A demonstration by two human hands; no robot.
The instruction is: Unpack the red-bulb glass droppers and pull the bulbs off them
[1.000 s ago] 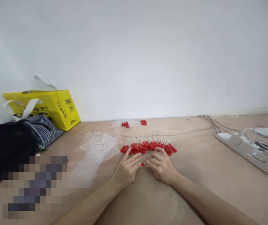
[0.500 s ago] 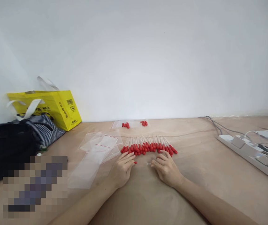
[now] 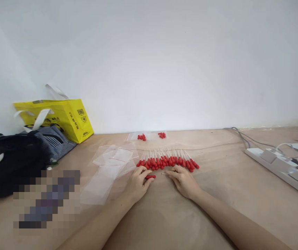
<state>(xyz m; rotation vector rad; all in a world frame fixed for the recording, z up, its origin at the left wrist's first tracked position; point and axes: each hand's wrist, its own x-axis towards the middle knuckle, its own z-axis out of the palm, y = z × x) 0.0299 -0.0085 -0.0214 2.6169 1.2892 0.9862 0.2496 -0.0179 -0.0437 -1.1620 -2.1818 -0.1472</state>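
Note:
My left hand (image 3: 137, 184) pinches a red rubber bulb (image 3: 150, 177) between thumb and fingers, most of its length showing. To the right, my right hand (image 3: 185, 181) has its fingertips closed on a thin clear glass tube (image 3: 163, 173), of which only a short end pokes out to the left. A small gap separates bulb and tube. Just beyond both hands lies a fanned row of droppers (image 3: 170, 160), red bulbs towards me and clear tubes pointing away.
Clear zip bags (image 3: 100, 184) lie overlapping left of the droppers. Loose red bulbs (image 3: 142, 138) sit in two clusters on another bag near the wall. A yellow bag (image 3: 78, 121), striped bag (image 3: 57, 142) and black bag (image 3: 10, 166) stand left; a power strip (image 3: 284, 170) with cables lies right.
More of the red bulb now shows in my left hand, whose thumb and fingers have parted around it. Less of the glass tube shows at my right fingertips. The view has shifted slightly.

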